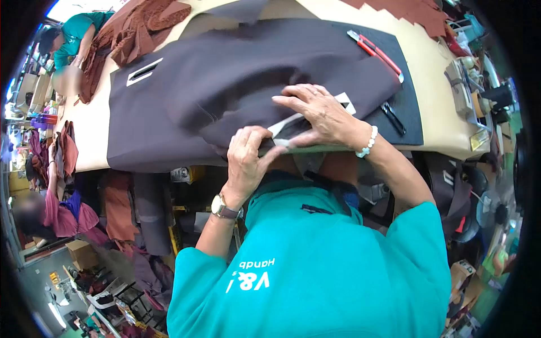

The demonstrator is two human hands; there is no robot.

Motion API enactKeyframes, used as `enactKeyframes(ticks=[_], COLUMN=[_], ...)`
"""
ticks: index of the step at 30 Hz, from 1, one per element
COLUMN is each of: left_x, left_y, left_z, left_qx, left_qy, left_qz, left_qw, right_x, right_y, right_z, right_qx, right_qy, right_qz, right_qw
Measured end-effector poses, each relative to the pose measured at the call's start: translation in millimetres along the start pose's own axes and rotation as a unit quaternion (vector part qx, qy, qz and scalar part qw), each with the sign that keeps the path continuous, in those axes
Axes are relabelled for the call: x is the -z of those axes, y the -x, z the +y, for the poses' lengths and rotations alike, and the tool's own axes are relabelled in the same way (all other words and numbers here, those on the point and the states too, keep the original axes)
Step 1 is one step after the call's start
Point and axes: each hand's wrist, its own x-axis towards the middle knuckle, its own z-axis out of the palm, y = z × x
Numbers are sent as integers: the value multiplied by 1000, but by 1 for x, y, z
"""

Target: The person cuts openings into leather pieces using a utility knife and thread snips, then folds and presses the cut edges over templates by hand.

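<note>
The dark brown sheet (pixel 152 124) lies on the pale tabletop (pixel 439 96), its long axis running left to right and its near edge lapping over the tabletop's front edge. At its raised, folded near part, a pale strip (pixel 287 124) slants from near left to far right. Both forearms come up from the near side and converge there. The left hand (pixel 246 153) has curled fingers, with thumb and index closed on the strip's near-left end. The right hand (pixel 325 117) is partly open over the strip, fingers spread away from a thumb that reaches toward the left hand. The sheet looks matt and smooth, rumpled into soft folds around the middle; a pale slotted frame (pixel 145 72) shows near its far-left corner. At right, a red cutter (pixel 376 53) and a black pen (pixel 393 118) lie beside the folds, the pen on a black mat (pixel 410 104).
</note>
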Motion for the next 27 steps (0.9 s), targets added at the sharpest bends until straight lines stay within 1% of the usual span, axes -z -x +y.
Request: enactKeyframes(ticks=[1, 2, 3, 4, 5, 6, 7, 9, 11, 12, 15, 16, 19, 20, 21, 23, 24, 25, 27], left_x=[1, 4, 9, 15, 20, 24, 27, 35, 40, 44, 54, 55, 59, 63, 74, 95, 110, 126, 154], left_y=[-1, -3, -6, -8, -12, -14, -17, -24, -22, -24, -25, -25, -28, -29, -31, -34, -31, -29, -16], left_z=[-1, 1, 4, 5, 6, -1, -9, -20, -33, -31, -28, -29, -21, -22, -21, -19, -17, -14, -15], left_qx=[-17, -12, -5, 45, 71, 50, 28, 60, 105, 95, 133, 107, 138, 83, 92, 77, 80, 81, 89], left_qy=[-15, -3, 9, 58, 86, 17, -52, -94, -104, -107, -79, -64, 36, 1, -35, -96, -103, -108, -115], left_qz=[-2, -17, -33, -62, -58, -20, 17, 25, -38, -52, -83, -57, 17, 38, 5, 5, 54, 102, 208], left_qw=[1000, 1000, 999, 995, 992, 998, 998, 993, 988, 988, 984, 991, 990, 996, 995, 992, 990, 986, 967], right_x=[5, 8, 20, 29, 36, 41, 46, 55, 55, 59, 65, 65, 69, 77, 89, 115, 122, 130, 137], right_y=[1, 3, 4, 3, 4, 4, 4, 5, 3, -2, -11, -13, -16, -22, -29, -45, -48, -52, -61], right_z=[6, 14, 17, 21, 27, 37, 43, 52, 57, 54, 54, 54, 61, 58, 51, 24, 17, 2, -23], right_qx=[-7, -5, -23, -58, -93, -99, -126, -151, -131, -159, -196, -185, -74, -53, -66, -76, -30, -22, -84], right_qy=[-16, -43, -72, -78, -85, -59, -81, -52, -16, -15, -39, -28, -3, -11, -12, 38, 70, 92, -25], right_qz=[-9, -23, -20, 1, 20, 39, 27, -33, -68, -97, -185, -191, -102, -74, -53, -6, 40, 49, -59], right_qw=[1000, 999, 997, 995, 992, 993, 988, 987, 989, 982, 962, 964, 992, 996, 996, 996, 996, 994, 994])
